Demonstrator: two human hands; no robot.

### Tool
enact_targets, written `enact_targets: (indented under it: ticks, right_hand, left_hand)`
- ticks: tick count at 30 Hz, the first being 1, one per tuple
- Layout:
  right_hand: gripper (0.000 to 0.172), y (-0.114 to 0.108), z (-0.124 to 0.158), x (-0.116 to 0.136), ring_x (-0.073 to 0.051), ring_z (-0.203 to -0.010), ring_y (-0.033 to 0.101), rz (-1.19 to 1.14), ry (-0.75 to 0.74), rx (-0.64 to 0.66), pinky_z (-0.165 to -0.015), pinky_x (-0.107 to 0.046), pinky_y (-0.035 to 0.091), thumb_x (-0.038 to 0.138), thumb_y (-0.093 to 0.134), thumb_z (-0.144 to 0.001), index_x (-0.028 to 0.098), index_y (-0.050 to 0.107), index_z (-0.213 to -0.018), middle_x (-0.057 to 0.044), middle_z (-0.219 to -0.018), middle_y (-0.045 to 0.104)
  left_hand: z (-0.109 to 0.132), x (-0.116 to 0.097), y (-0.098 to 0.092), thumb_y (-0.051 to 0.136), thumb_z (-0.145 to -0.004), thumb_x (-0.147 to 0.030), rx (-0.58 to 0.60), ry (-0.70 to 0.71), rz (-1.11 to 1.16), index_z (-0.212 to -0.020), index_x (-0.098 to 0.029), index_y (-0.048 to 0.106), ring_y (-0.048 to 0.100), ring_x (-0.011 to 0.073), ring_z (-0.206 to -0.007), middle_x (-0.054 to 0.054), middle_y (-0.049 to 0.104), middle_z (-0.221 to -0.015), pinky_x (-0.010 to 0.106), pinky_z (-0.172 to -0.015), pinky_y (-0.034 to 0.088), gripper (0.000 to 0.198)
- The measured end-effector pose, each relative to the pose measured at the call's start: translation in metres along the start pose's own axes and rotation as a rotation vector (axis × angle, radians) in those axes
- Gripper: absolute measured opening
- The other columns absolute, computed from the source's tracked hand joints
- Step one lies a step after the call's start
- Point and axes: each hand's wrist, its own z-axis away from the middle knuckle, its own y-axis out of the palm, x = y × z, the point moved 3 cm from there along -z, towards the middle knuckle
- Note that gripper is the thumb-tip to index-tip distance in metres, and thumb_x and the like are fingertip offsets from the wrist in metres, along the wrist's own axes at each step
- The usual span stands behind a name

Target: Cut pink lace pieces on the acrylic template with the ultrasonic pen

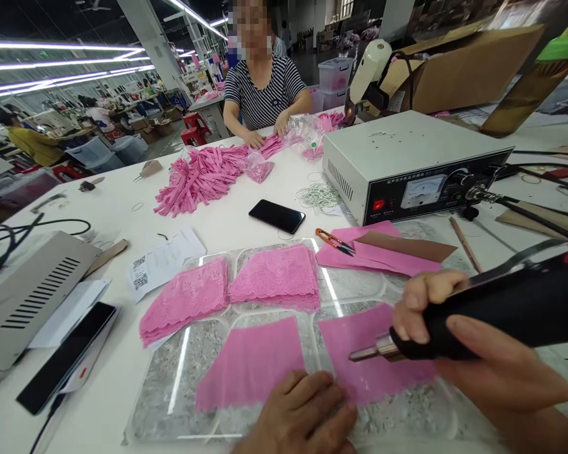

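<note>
My right hand (483,353) is wrapped round a black handheld tool (515,302); its metal tip is over the right pink fabric piece (360,372). My left hand (303,419) lies with bent fingers on the clear patterned mat (161,403), at the lower edges of the two flat pink pieces. The left flat piece (260,359) is just above it. Behind them sit two stacks of pink lace pieces, a left stack (189,293) and a right stack (277,274). Whether anything is under my left fingers is hidden.
A control box (416,170) with cables stands back right. Orange snips (334,241) lie on pink fabric; a black phone (277,216) is behind the mat. Another phone (66,356) and a grey box (40,293) are at left. A person (265,88) opposite handles pink strips (203,176).
</note>
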Motion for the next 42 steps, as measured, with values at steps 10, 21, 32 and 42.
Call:
enact_targets:
  ticks: [10,21,32,42]
  right_hand:
    - [0.007,-0.047,-0.009,0.017,-0.013,-0.051,0.054,0.142,-0.262,-0.393,-0.050,-0.031,0.052,0.017,0.065,-0.066,0.021,0.062,-0.071,0.000,-0.071,0.054]
    - [0.011,-0.061,0.003,0.017,-0.014,-0.054,0.055,0.167,-0.232,-0.391,-0.050,-0.032,0.055,0.019,0.065,-0.069,0.023,0.062,-0.078,0.000,-0.077,0.054]
    - [0.009,-0.065,-0.001,0.016,-0.015,-0.058,0.057,0.156,-0.307,-0.286,-0.054,-0.035,0.057,0.022,0.067,-0.077,0.024,0.062,-0.084,-0.001,-0.081,0.055]
    - [0.010,-0.061,-0.001,0.012,-0.016,-0.057,0.057,0.197,-0.307,-0.326,-0.052,-0.035,0.056,0.019,0.067,-0.074,0.023,0.063,-0.083,-0.002,-0.078,0.056]
  left_hand:
    - [-0.010,0.024,0.021,0.042,-0.098,-0.023,-0.104,-0.080,-0.280,-0.111,-0.015,0.065,0.062,0.0209,-0.111,0.007,0.070,-0.112,0.031,-0.091,0.048,0.028]
    - [-0.019,0.022,0.025,0.041,-0.099,-0.018,-0.073,0.019,-0.262,-0.109,-0.016,0.066,0.065,0.0164,-0.103,0.005,0.071,-0.109,0.027,-0.086,0.049,0.026]
    - [-0.049,0.012,0.047,0.041,-0.097,-0.015,-0.097,0.012,-0.249,-0.110,-0.013,0.065,0.063,0.0215,-0.107,0.011,0.069,-0.113,0.032,-0.085,0.050,0.028]
    - [-0.005,0.027,0.036,0.045,-0.094,-0.016,0.026,-0.089,-0.382,-0.120,-0.015,0.062,0.059,0.0218,-0.115,0.011,0.065,-0.122,0.032,-0.089,0.048,0.031]
